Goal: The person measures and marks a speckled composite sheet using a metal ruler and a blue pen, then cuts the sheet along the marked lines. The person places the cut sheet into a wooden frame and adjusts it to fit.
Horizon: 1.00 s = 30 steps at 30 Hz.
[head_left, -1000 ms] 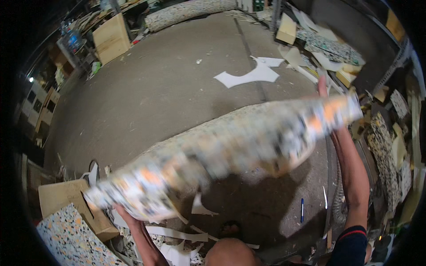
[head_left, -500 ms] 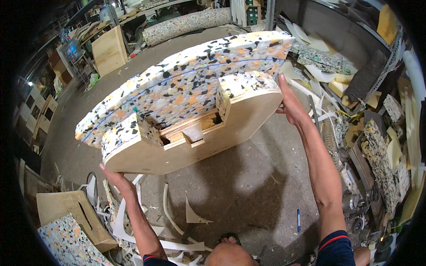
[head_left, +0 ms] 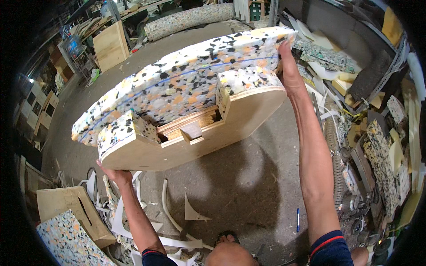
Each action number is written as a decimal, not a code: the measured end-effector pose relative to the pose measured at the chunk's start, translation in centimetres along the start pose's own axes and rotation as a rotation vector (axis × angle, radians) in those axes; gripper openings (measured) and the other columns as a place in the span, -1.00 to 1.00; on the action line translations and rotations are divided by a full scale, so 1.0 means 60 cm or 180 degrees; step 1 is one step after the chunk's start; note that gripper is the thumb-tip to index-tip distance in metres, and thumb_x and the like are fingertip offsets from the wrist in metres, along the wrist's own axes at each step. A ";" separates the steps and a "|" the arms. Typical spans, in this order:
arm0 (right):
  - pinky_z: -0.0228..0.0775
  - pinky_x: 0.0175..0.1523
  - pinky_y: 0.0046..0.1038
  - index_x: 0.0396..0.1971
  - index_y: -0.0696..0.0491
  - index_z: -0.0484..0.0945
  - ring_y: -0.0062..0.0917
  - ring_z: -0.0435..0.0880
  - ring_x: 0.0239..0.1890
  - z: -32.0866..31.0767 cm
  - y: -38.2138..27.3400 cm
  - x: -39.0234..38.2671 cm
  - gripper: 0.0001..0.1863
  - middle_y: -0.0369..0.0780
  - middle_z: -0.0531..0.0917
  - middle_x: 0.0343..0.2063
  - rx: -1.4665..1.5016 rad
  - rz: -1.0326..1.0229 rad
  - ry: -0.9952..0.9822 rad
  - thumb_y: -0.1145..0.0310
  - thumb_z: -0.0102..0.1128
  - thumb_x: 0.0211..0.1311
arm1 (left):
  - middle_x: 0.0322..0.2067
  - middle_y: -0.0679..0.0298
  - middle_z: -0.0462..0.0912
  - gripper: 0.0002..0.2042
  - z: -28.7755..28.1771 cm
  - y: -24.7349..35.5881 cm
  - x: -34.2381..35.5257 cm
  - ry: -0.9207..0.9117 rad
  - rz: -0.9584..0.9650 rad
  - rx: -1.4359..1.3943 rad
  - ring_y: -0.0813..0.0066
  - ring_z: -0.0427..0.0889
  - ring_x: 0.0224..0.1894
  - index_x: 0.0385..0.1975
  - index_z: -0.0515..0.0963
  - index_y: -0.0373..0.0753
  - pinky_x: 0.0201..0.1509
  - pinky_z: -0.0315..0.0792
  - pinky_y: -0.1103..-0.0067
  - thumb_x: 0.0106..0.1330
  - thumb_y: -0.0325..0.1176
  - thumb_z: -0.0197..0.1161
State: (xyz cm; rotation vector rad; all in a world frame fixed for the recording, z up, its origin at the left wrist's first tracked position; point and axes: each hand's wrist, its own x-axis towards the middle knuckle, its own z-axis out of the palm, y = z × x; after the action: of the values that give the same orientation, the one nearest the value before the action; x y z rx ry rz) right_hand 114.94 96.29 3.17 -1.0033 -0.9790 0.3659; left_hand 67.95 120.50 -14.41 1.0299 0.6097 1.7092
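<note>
Holding the plywood-and-foam panel (head_left: 186,111) up off the floor, tilted, plywood face toward me. To do this well I judge both ends want steady support so the slab does not twist, with grip kept on the wood edge, not on the soft foam, which would crush. Left hand (head_left: 116,174): under the lower left end of the plywood, fingers curled up around the edge; mostly hidden behind the board, so I cannot tell how far they close. Right hand (head_left: 287,60): arm stretched out, palm flat along the upper right end, fingers extended and loosely spread over the speckled foam layer, pressing, not clenched. Panel sits in the air between both hands, above the concrete floor (head_left: 230,186), casting a shadow there. A notch in the plywood shows a wooden block inside. A blue line runs along the foam side. Below: white foam offcuts (head_left: 193,213), a blue pen (head_left: 297,220), my bare foot (head_left: 227,237). Lower left: a speckled foam sheet (head_left: 66,241). Far end: a rolled foam bolster (head_left: 188,18) and a plywood board (head_left: 111,45).
</note>
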 end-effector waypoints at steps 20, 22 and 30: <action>0.20 0.45 -0.30 0.47 0.03 0.11 -0.39 0.37 0.37 0.037 0.050 -0.012 -0.05 -0.17 0.34 0.37 -0.0054 -0.0483 0.0179 -0.46 -0.25 0.40 | 0.19 -0.01 0.55 -0.28 0.016 0.130 0.112 -0.1526 0.0048 0.0432 0.29 0.67 0.11 0.32 0.28 -0.37 0.16 0.59 0.39 0.43 0.13 0.22; 0.22 0.43 -0.28 0.46 0.00 0.15 -0.38 0.39 0.36 0.023 0.044 -0.006 -0.01 -0.17 0.38 0.34 -0.0103 -0.0632 0.0234 -0.52 -0.24 0.33 | 0.20 0.00 0.54 -0.24 0.037 0.131 0.095 -0.1368 0.0124 0.0407 0.28 0.65 0.15 0.34 0.25 -0.37 0.19 0.57 0.34 0.43 0.19 0.16; 0.30 0.36 -0.34 0.41 0.07 0.22 -0.40 0.45 0.28 0.028 0.023 -0.018 -0.03 -0.17 0.45 0.27 0.0103 -0.0522 0.0322 -0.50 -0.27 0.37 | 0.22 0.03 0.52 -0.27 0.051 0.152 0.067 -0.0988 0.0235 0.0479 0.26 0.61 0.19 0.36 0.26 -0.33 0.22 0.53 0.33 0.49 0.22 0.03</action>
State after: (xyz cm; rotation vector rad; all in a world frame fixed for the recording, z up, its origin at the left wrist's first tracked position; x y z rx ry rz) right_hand 113.20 97.19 1.75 -0.8967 -0.9536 0.1923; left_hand 65.52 120.69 -4.23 1.4077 0.5086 1.5406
